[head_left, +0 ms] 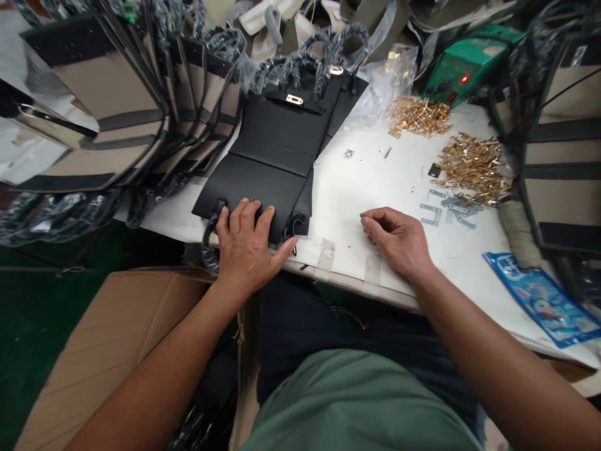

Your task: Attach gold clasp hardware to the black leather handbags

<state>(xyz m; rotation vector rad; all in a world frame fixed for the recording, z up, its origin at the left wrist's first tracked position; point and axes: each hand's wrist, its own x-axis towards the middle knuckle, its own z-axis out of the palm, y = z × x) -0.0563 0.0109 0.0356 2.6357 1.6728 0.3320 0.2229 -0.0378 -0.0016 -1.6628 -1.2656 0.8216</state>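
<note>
A black handbag body (277, 144) lies unfolded on the white table, with a gold clasp plate (295, 100) near its far end. My left hand (246, 241) rests flat across its near end, fingers spread, close to a plastic-wrapped handle (211, 244). Another black bag piece (347, 103) is partly hidden beneath it. To the right, my right hand (397, 241) is just over the bare tabletop, thumb and fingertips pinched together. Anything between those fingertips is too small or hidden to make out. Small grey metal plates (432, 213) lie beyond that hand, near heaped gold fittings (472, 166).
Several unfolded bag bodies (126, 119) stand stacked at left; more (568, 150) stand at right. A green box with a red light (469, 66) sits behind another gold pile (420, 116). A blue packet (544, 300) lies near the front edge. Below is a cardboard box (126, 313).
</note>
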